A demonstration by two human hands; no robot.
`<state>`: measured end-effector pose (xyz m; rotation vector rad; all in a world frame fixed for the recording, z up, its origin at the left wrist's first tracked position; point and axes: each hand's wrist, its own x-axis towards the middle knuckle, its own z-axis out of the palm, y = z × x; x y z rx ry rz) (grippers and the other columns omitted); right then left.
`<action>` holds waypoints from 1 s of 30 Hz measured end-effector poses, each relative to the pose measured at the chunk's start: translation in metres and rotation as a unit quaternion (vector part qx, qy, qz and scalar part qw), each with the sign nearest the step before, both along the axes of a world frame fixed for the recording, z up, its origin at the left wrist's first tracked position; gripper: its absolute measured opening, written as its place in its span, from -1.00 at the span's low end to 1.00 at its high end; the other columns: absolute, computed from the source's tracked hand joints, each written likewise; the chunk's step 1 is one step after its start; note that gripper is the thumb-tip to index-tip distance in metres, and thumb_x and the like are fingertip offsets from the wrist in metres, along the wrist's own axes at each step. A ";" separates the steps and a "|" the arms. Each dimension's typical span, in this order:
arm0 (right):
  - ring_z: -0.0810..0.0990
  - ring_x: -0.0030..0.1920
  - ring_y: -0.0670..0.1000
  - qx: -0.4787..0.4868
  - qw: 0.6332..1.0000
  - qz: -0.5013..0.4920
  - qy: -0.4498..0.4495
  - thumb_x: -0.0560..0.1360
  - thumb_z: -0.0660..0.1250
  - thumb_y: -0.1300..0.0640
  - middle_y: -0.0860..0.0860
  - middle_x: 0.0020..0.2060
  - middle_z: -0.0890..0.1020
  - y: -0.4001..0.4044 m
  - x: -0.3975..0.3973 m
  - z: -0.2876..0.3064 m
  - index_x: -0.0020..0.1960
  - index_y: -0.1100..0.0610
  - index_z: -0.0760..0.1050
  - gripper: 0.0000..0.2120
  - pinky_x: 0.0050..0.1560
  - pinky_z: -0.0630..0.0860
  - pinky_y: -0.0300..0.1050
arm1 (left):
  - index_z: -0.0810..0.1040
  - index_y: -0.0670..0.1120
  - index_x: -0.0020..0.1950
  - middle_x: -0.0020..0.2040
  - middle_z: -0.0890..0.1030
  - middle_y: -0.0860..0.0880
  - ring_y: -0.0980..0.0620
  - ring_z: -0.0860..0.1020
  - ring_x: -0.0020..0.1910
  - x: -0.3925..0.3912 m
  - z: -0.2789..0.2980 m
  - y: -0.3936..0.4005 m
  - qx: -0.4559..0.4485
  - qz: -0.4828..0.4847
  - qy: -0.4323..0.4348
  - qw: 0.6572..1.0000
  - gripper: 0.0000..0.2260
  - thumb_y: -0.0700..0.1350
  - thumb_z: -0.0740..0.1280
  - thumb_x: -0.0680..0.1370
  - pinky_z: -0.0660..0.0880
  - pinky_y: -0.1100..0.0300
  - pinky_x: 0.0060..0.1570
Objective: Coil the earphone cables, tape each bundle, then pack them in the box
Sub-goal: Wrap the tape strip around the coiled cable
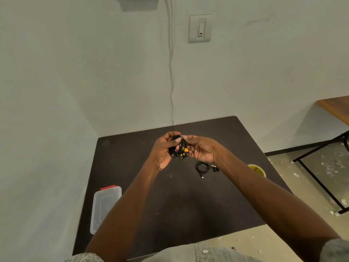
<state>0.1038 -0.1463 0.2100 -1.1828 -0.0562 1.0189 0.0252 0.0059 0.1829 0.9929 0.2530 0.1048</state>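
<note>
Above the middle of the dark table (pixel 170 205), both hands hold one coiled black earphone cable with yellow parts (pixel 179 147). My left hand (pixel 163 150) grips the coil from the left, fingers curled over its top. My right hand (pixel 201 148) pinches it from the right. A second black earphone bundle (pixel 204 167) lies on the table just below my right wrist. A clear plastic box with a red clip (pixel 104 207) sits at the table's left edge. A yellow tape roll (pixel 257 170) rests near the right edge, partly hidden by my right forearm.
The table stands against a pale wall with a switch plate (pixel 200 28) and a hanging white cord (pixel 171 72). Another table with black legs (pixel 321 157) stands to the right over a speckled floor.
</note>
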 end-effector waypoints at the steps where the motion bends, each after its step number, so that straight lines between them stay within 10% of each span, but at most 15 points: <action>1: 0.65 -0.30 -0.02 0.008 1.000 0.002 0.009 0.44 0.41 0.25 0.12 -0.23 0.67 0.000 0.000 -0.001 -0.05 0.22 0.64 -0.90 -0.25 0.58 -0.18 | 0.60 -0.15 0.00 -0.06 0.64 -0.10 -0.08 0.54 -0.03 0.000 0.001 0.000 0.010 0.006 0.002 1.000 -0.79 -0.32 0.42 0.40 0.47 0.03 -0.04; 19: 0.67 -0.20 -0.05 0.067 0.990 -0.076 -0.098 0.54 0.35 0.25 0.08 -0.12 0.67 -0.001 0.003 0.010 0.03 0.20 0.54 -0.92 -0.26 0.46 -0.24 | 0.58 -0.18 -0.06 -0.08 0.63 -0.14 0.04 0.53 -0.36 -0.005 0.012 0.009 -0.014 0.007 -0.039 0.999 -0.85 -0.34 0.38 0.41 0.44 0.24 -0.44; 30: 0.60 -0.24 -0.17 -0.058 0.923 -0.169 -0.340 0.51 0.38 0.25 0.05 -0.24 0.68 0.002 -0.029 0.005 -0.03 0.21 0.65 -0.91 -0.22 0.44 -0.37 | 0.50 -0.12 -0.02 -0.04 0.63 -0.11 0.11 0.45 -0.44 -0.005 0.006 0.001 -0.071 0.032 -0.049 0.996 -0.83 -0.36 0.29 0.49 0.37 0.29 -0.51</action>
